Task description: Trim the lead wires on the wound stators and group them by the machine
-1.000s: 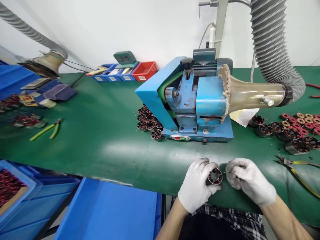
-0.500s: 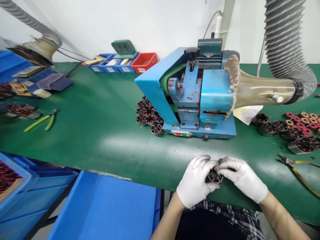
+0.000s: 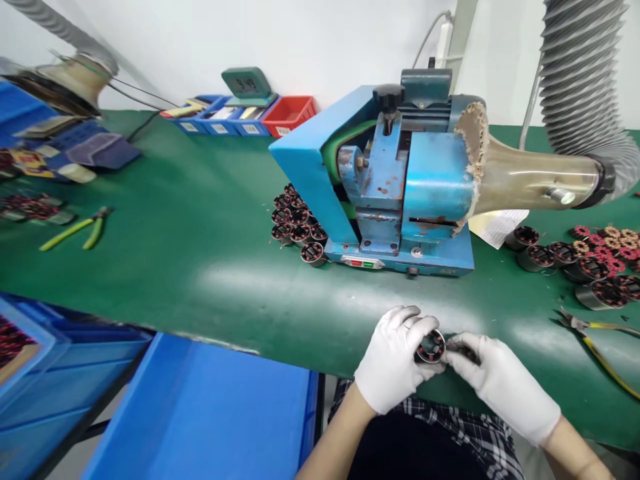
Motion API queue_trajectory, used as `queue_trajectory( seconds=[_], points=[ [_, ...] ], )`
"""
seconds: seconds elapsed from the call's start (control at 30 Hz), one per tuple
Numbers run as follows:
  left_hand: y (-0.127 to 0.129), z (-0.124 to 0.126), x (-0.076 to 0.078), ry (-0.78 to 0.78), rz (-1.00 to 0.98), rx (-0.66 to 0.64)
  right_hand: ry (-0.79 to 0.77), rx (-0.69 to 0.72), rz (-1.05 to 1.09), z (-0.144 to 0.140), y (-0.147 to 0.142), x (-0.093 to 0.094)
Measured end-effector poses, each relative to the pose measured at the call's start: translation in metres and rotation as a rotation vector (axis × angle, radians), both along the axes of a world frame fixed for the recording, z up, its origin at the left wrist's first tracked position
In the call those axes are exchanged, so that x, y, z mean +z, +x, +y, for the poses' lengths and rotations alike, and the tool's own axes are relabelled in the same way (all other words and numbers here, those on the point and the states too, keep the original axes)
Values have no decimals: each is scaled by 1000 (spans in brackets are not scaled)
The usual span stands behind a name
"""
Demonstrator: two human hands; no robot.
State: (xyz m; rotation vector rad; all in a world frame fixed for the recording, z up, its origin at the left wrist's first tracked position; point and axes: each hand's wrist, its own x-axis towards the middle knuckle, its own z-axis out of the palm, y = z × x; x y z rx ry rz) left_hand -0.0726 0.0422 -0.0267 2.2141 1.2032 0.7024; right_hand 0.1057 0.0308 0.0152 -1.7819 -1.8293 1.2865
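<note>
My left hand [image 3: 389,361], in a white glove, is wrapped around a small motor stator [image 3: 429,359] just above the green bench near its front edge. The stator is a metal ring with dark slots and copper windings inside, its open face turned up toward me. My right hand [image 3: 503,379], also gloved and dirty at the fingertips, is closed in a pinch at the ring's right edge. Whatever lies between those fingertips is too small to make out.
A blue belt-driven machine [image 3: 437,173] stands behind my hands, with stators [image 3: 313,253] grouped at its left. More stators [image 3: 600,293] and yellow-handled cutters [image 3: 597,343] lie to the right. Green-handled pliers [image 3: 75,230] rest at left; a blue bin [image 3: 210,413] sits below the bench edge.
My right hand has drawn back from the top of the stator to its right edge, moving slightly right and down. The left hand keeps its hold on the stator.
</note>
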Motion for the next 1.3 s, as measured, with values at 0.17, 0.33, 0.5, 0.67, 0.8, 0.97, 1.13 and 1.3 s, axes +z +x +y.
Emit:
queue_trajectory(
  seconds=[0.17, 0.33, 0.5, 0.67, 0.8, 0.97, 1.13, 1.3],
  points=[
    [-1, -1, -2, 17, -17, 9, -282, -109, 329, 6, -9, 1],
    [-1, -1, -2, 14, -17, 24, -332, -326, 727, 7, 2, 16],
    [2, 0, -5, 27, -16, 73, -109, -304, 367, -6, 5, 1],
    [4, -1, -8, 56, -11, 75, -25, -88, -44, -22, -15, -14],
    [2, -2, -9, 59, -9, 71, -109, 40, 66, -29, -4, 7],
    [2, -1, -8, 40, -17, 96, -201, 43, 269, -24, 25, 18],
    [3, -1, -8, 72, -14, 99, -17, -170, 41, -6, 7, -3],
    [3, -3, -11, 78, 6, 98, -54, -30, -148, -1, -13, -11]
  ],
)
